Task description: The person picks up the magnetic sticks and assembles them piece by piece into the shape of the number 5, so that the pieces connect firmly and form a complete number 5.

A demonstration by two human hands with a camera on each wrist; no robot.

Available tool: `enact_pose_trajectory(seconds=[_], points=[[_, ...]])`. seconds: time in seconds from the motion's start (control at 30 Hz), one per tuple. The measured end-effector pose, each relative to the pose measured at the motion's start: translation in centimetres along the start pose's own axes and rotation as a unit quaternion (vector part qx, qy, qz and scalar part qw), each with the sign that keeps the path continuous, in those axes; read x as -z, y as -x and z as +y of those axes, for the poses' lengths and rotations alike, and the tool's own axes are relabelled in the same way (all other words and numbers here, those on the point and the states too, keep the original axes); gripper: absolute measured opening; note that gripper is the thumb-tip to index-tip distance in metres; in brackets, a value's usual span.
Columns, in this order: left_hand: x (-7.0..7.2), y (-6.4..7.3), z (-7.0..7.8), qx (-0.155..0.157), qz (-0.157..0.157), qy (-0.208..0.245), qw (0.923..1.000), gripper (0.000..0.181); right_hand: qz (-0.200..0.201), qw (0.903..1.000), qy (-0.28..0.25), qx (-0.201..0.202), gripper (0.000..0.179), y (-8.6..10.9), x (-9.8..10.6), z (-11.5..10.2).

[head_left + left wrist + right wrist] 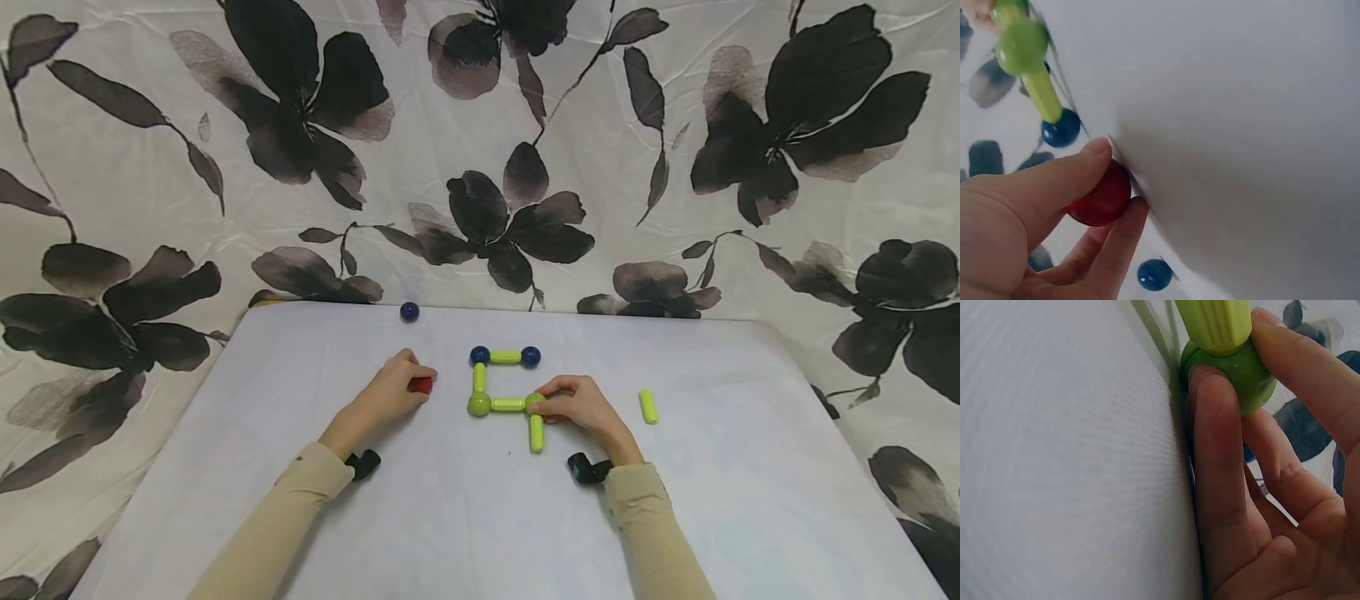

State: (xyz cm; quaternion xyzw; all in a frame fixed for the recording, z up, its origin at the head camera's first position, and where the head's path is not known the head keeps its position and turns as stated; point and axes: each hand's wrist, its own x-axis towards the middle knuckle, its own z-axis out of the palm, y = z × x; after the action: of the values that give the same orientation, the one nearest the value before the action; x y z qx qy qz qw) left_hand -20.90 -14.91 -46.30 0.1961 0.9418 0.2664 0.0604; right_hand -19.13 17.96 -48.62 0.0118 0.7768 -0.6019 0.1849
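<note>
My left hand [384,393] pinches a red ball [1102,199] between thumb and fingers, at the tabletop left of a ball-and-stick construction. With my right hand [587,410] I hold the green ball [1249,380] at the construction's right corner, fingers and thumb around it. From that ball a yellow-green rod [537,435] points toward me, and another rod [507,405] runs left to a second green ball [479,404]. A further rod [479,377] leads away to a dark blue ball [480,356], joined by a rod [506,357] to another blue ball [531,357].
A loose dark blue ball [409,312] lies near the table's far edge, beyond my left hand. One loose yellow-green rod [648,407] lies right of my right hand. Behind the white table [465,533] hangs a floral cloth [420,150].
</note>
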Motion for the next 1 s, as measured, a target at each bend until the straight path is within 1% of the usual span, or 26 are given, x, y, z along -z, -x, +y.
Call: enact_pose_trajectory(seconds=[0.1, 0.23, 0.37, 0.47, 0.57, 0.67, 0.77, 0.83, 0.9, 1.0], points=[[-0.3, 1.7, 0.6, -0.004, -0.003, 0.02, 0.9998, 0.037, -0.004, 1.0, 0.0, 0.004, 0.037, 0.0, 0.0, 0.0], [-0.9, 3.6, 1.7, -0.009, -0.016, 0.04, 0.999, 0.039, -0.002, 1.0, 0.002, 0.009, 0.037, 0.0, 0.1, -0.1], [-1.8, 4.8, 2.9, -0.029, -0.033, 0.061, 0.9971, 0.038, 0.001, 1.0, 0.002, 0.005, 0.036, 0.0, 0.1, -0.1], [-2.7, 5.4, 3.9, -0.054, -0.051, 0.091, 0.9931, 0.036, 0.001, 1.0, 0.002, -0.001, 0.036, 0.1, 0.1, -0.2], [-3.6, 5.7, 4.8, -0.077, -0.069, 0.121, 0.9873, 0.037, 0.002, 1.0, 0.004, -0.001, 0.036, 0.2, 0.0, -0.2], [-4.5, 5.6, 5.5, -0.084, -0.077, 0.148, 0.9825, 0.043, 0.004, 1.0, 0.002, 0.002, 0.035, 0.2, -0.1, -0.1], [-5.4, 5.3, 6.1, -0.085, -0.078, 0.173, 0.9781, 0.042, 0.003, 1.0, -0.002, 0.003, 0.034, 0.2, -0.1, -0.1], [-6.0, 5.1, 6.5, -0.088, -0.077, 0.187, 0.9755, 0.038, 0.001, 1.0, -0.002, 0.005, 0.034, 0.2, 0.0, -0.2], [-6.6, 4.9, 6.8, -0.093, -0.074, 0.201, 0.9722, 0.035, 0.0, 1.0, -0.001, 0.006, 0.035, 0.2, 0.0, -0.1], [-7.5, 4.6, 7.4, -0.1, -0.065, 0.227, 0.9666, 0.036, 0.0, 1.0, 0.0, 0.009, 0.035, 0.2, 0.0, -0.1]])
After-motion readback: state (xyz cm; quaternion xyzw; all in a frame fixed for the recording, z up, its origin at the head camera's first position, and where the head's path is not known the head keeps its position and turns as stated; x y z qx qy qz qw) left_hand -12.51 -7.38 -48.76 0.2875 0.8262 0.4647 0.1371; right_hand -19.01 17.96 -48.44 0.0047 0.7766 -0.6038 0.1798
